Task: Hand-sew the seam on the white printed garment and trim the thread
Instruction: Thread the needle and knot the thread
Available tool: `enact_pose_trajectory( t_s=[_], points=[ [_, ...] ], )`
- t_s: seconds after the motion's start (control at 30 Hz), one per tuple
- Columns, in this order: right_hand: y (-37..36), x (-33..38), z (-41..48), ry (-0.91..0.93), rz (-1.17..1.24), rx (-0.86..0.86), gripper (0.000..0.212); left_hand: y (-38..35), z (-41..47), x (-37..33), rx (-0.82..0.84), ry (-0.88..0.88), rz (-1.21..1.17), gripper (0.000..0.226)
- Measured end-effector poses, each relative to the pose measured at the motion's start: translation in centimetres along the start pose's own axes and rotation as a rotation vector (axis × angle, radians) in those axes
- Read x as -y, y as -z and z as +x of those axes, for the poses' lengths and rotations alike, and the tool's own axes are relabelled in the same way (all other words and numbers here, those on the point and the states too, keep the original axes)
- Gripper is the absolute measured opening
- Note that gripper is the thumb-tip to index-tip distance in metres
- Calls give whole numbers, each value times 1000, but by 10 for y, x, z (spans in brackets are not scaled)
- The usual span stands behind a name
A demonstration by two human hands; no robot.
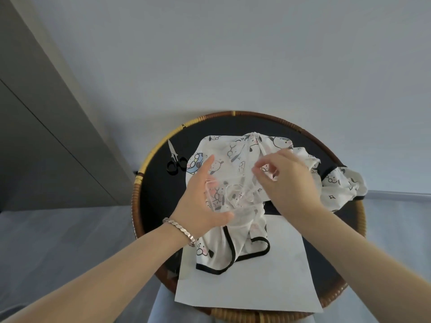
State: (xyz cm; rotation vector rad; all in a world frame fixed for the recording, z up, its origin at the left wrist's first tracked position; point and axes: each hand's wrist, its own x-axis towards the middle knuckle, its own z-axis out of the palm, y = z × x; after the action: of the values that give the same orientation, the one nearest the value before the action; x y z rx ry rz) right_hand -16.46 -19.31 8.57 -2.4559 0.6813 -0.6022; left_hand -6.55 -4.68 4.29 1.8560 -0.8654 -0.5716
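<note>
— Garment (233,241) location?
— Heaped in the middle of a round table (144,169) with a black top and a wrapped rattan rim. Its near end lies on a flat white paper sheet (268,283); another part spills to the right rim.
— Material, print?
— Thin white cloth, crumpled, black binding along the edges. Print: cartoon dog faces, round glasses, small stars.
— Left hand?
— Left hand (198,201) has a metal link bracelet (179,229) at the wrist. Fingers (208,163) are straight and spread, some showing through the sheer cloth, thumb against a fold.
— Right?
— Right hand (291,178): thumb and forefinger pinch a bit of cloth near the top of the heap, other fingers curled. Needle: cannot tell.
— Thread?
— White thread (235,190), loose loops on the cloth between the hands.
— Anything else?
— Small scissors (175,162), black loop handles, slim steel blades, on the black top just beside the garment's left edge.
</note>
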Motion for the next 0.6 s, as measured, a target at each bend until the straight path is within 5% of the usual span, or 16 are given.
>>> enact_pose_trajectory(
  t_s=[0.13, 0.6],
  points=[
    [-14, 14, -2, 55, -325, 425, 30, -5, -7, -4, -10, -54, 88, 99],
    [-22, 21, 1, 246, -584, 643, 23, 5, -17, -13, 47, -18, 168, 108]
  ],
)
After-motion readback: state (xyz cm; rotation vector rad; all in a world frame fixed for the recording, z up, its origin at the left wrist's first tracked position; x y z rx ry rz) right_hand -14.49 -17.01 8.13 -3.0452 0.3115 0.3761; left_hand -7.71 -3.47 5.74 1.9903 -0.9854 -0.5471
